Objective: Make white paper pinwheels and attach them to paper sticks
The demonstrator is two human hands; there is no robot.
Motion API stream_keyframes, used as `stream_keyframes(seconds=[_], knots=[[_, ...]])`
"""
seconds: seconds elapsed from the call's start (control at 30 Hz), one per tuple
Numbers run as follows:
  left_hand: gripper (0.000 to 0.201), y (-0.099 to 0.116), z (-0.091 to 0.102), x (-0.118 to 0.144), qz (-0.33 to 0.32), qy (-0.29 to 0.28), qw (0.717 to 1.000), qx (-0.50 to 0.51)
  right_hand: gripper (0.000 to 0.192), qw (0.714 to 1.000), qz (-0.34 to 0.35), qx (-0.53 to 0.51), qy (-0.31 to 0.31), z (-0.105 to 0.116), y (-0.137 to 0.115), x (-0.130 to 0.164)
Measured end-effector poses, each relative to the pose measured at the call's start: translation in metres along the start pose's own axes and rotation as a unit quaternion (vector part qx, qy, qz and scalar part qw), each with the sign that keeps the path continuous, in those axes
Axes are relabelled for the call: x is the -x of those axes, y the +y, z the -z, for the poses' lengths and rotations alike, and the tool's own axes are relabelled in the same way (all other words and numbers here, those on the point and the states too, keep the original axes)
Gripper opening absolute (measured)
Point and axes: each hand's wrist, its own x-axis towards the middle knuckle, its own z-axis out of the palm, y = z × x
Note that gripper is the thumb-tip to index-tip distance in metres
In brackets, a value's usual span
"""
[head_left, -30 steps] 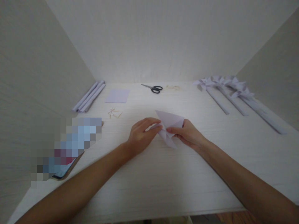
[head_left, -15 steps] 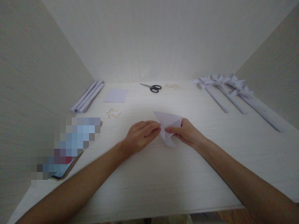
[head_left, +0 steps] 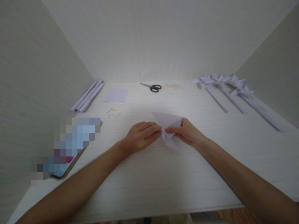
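Note:
A pale lilac sheet of folded paper [head_left: 167, 122] rests on the white table [head_left: 163, 174] in the middle of the view, one flap raised behind my fingers and a pointed tip sticking out toward me. My left hand [head_left: 140, 137] pinches its left side with curled fingers. My right hand [head_left: 188, 133] pinches the right side, thumb and forefinger on a fold. The fingertips of both hands almost meet over the paper's centre.
Black-handled scissors [head_left: 152, 87] lie at the back, a flat lilac sheet [head_left: 116, 95] left of them. Rolled paper tubes [head_left: 87, 96] rest by the left wall. Several paper pinwheels on sticks [head_left: 230, 90] lie at right. Small pins [head_left: 112, 113] and a phone [head_left: 65, 165] are at left.
My left fingers have closed in on the paper's centre, and the folded sheet has shifted slightly left and toward me. Everything else stays put.

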Motion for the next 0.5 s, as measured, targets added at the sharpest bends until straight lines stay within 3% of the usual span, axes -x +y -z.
stream_keyframes(seconds=[0.5], knots=[[0.014,-0.0007,-0.0032,0.0025,0.013,0.005,1.000,0.014,0.017,1.000,0.001,0.011,-0.007,-0.0013,-0.0021,0.0008]])
